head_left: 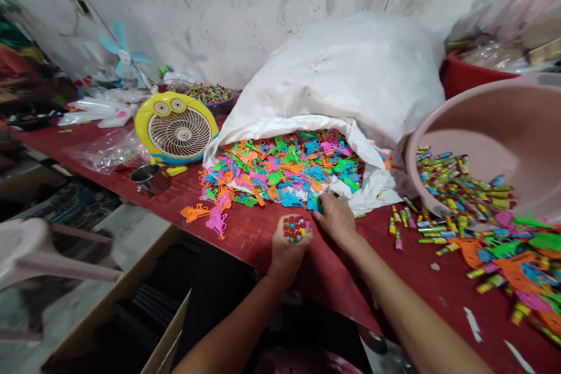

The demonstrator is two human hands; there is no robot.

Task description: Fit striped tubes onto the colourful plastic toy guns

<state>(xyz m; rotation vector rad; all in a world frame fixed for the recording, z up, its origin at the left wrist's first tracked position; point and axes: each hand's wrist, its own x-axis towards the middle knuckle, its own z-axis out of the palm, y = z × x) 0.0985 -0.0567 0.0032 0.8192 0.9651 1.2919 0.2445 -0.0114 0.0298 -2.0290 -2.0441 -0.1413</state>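
Note:
My left hand (287, 254) is closed around a bundle of small printed tubes (294, 229), held upright at the table's front edge with their reddish ends facing up. My right hand (336, 219) reaches to the mouth of a white sack (350, 76). Its fingers are pinched on a small blue plastic piece (312, 201), partly hidden by the hand. Flat plastic pieces (280, 166) in orange, green, pink and blue spill out of the sack. Similar loose tubes (464, 187) pour from a tipped pink basin (491, 123) on the right.
A yellow fan (182, 128) and a metal cup (149, 179) stand left of the sack on the red table (249, 234). More plastic pieces (521, 269) lie mixed with tubes at the right. A plastic stool (48, 251) and a cardboard box (118, 298) are below left.

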